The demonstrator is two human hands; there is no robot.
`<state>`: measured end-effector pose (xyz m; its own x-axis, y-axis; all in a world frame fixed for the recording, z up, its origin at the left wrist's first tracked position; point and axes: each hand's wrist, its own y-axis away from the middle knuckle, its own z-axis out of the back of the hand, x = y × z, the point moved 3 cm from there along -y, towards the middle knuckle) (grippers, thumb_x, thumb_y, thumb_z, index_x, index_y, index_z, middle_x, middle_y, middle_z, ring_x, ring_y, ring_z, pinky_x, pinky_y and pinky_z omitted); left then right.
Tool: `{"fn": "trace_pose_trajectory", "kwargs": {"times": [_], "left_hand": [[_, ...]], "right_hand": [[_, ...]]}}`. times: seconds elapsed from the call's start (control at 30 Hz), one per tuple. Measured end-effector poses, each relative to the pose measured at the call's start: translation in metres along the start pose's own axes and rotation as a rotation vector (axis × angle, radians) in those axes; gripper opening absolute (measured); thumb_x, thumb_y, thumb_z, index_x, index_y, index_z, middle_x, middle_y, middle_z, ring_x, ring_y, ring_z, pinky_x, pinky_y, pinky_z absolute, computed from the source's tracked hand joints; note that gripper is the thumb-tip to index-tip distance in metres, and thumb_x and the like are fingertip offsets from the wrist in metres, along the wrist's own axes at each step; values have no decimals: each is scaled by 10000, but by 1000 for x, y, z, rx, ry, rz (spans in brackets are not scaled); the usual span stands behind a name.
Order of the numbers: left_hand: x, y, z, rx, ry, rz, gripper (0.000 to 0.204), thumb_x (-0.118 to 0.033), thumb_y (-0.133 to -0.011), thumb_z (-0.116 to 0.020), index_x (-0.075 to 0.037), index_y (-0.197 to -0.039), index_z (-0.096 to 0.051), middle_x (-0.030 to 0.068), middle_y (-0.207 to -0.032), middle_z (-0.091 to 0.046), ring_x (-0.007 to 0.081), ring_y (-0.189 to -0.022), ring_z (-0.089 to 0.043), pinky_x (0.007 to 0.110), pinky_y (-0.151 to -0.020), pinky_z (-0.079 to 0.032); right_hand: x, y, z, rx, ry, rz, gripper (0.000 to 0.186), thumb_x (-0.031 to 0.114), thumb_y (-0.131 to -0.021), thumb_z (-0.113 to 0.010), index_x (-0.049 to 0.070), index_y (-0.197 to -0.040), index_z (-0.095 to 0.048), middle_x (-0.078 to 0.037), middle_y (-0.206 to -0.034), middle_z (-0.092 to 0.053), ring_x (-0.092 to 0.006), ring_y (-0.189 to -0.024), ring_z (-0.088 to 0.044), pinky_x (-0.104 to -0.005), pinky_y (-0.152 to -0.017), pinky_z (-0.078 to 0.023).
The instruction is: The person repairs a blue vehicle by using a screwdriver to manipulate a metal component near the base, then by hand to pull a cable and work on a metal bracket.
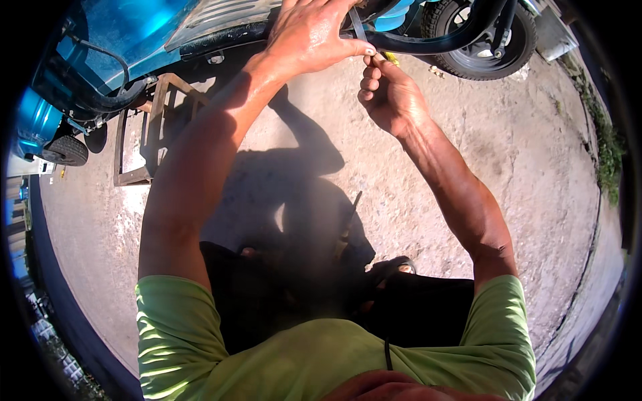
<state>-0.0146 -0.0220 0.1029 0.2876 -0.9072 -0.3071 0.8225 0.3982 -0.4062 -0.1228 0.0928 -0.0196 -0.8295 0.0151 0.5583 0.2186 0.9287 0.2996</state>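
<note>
Up at the vehicle's black tubular bar [428, 44], my left hand [309, 37] lies with its thumb stretched to the right; its fingertips run out past the top edge. A narrow, flat grey strip [358, 25] comes down beside that thumb. My right hand [396, 93] is closed, fingers curled, pinching at the strip's lower end close to the left thumb's tip. Just behind the right fingertips shows a small yellow thing [390, 59], whose kind I cannot make out. What lies beneath my left palm is hidden.
The blue vehicle [127, 40] fills the upper left, and a black-tyred wheel [481, 40] stands at upper right. A brown metal frame [158, 127] rests on the concrete ground [428, 200] left of my left arm. Plants [605, 140] line the right edge.
</note>
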Motion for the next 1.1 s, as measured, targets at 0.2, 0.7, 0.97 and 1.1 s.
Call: {"fn": "trace_pose_trajectory", "kwargs": {"times": [0.2, 0.7, 0.97, 1.1], "left_hand": [[-2, -3, -3, 2, 22, -2, 631, -303, -754, -778, -38, -1279, -548, 168, -1222, -585, 347, -1195, -506, 453, -1045, -388], [-14, -6, 6, 104, 3, 130, 673, -343, -763, -780, -31, -1306, -534, 164, -1262, -565, 330, -1228, -484, 476, -1077, -363], [-12, -7, 1, 101, 6, 110, 655, -335, -776, -767, -33, -1308, -531, 158, -1250, -570, 329, -1216, -490, 470, -1077, -363], [-8, -4, -5, 45, -25, 71, 634, -330, -792, -753, -33, -1306, -532, 156, -1262, -570, 329, -1231, -488, 474, -1078, -360]], "right_hand": [[0, 3, 3, 15, -38, -8, 158, 207, -980, -580, 82, -1076, -579, 30, -803, -527, -93, -667, -476, -238, -595, -390], [3, 4, 2, 88, -46, -48, 156, 223, -987, -582, 94, -1073, -567, 42, -826, -554, -67, -656, -477, -230, -591, -391], [12, 4, 5, 56, 48, -65, 167, 212, -992, -572, 80, -1095, -574, 37, -814, -547, -70, -653, -467, -234, -597, -392], [10, 2, 8, 13, 57, -46, 162, 207, -995, -571, 76, -1092, -573, 34, -804, -543, -73, -650, -467, -238, -596, -394]]}}
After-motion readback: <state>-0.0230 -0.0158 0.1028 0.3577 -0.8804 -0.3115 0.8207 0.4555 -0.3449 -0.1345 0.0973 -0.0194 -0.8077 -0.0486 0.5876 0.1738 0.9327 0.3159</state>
